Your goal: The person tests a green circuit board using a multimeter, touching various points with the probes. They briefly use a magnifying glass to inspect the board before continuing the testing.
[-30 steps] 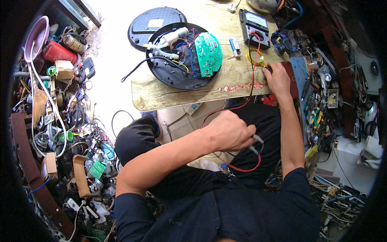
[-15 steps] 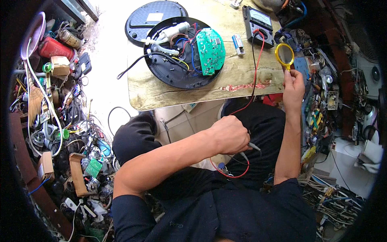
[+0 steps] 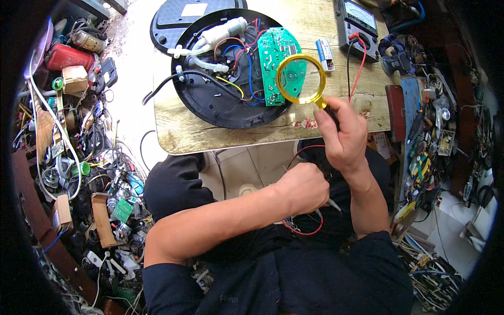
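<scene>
My right hand (image 3: 346, 139) grips the handle of a yellow-rimmed magnifying glass (image 3: 301, 79). Its lens hangs over the right part of a green circuit board (image 3: 269, 65). That board rests at the right side of a round black housing (image 3: 202, 107) with wires, clear tubing and a pale cylindrical part inside. My left hand (image 3: 304, 186) is closed in a fist above my lap, around the multimeter test probes (image 3: 333, 203), whose grey ends stick out below it. Red and black leads run from the analog multimeter (image 3: 358, 26) at the table's far right.
A black round cover (image 3: 168, 26) lies behind the housing on the wooden table (image 3: 210, 140). A small blue-and-white box (image 3: 325, 55) sits near the multimeter. Piles of electronic scrap (image 3: 115, 210) fill the floor at left, and more parts (image 3: 425, 152) crowd the right.
My right hand has brought the magnifying glass leftward from the table's right edge to over the circuit board. My left hand stays in nearly the same place, still closed on the probes.
</scene>
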A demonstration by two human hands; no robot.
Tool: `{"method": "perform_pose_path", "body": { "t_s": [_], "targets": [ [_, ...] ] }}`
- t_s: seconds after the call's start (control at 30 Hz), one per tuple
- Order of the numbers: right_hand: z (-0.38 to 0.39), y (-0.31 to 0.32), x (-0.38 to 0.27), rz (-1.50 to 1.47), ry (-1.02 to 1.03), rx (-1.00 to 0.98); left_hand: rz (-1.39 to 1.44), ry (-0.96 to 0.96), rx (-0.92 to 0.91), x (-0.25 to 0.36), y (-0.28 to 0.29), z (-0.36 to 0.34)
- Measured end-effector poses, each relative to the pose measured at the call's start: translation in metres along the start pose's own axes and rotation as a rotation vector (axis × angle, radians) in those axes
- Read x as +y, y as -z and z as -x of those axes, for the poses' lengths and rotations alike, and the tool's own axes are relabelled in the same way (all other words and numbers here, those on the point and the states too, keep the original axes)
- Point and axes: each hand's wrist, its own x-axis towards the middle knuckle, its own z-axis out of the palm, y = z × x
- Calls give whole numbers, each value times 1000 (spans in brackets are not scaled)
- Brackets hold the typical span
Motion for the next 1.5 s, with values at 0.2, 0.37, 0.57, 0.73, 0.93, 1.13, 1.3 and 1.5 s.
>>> {"method": "perform_pose_path", "body": {
  "t_s": [0.2, 0.37, 0.57, 0.73, 0.93, 1.13, 1.3, 1.5],
  "targets": [
    [2, -3, -3, -40, 39, -136, -46, 0, 56, -4, -12, -10],
    [4, 0, -2, -31, 130, -158, -68, -25, 244, -16, -45, -12],
    [3, 5, -9, -45, 157, -147, 56, 67, 25, -21, -28, -4],
    [3, 7, -8, -50, 188, -147, 26, 95, -14, -23, -32, -1],
    [2, 14, -9, -47, 245, -132, 68, 139, -165, -21, -16, -4],
    [1, 15, -6, -58, 270, -120, 40, 120, -142, -21, -19, -4],
    [4, 20, -6, -46, 235, -158, 104, 113, -125, -22, -24, -7],
    [4, 20, -8, -67, 241, -182, 76, 24, -60, -22, -50, -12]
  ]
}}
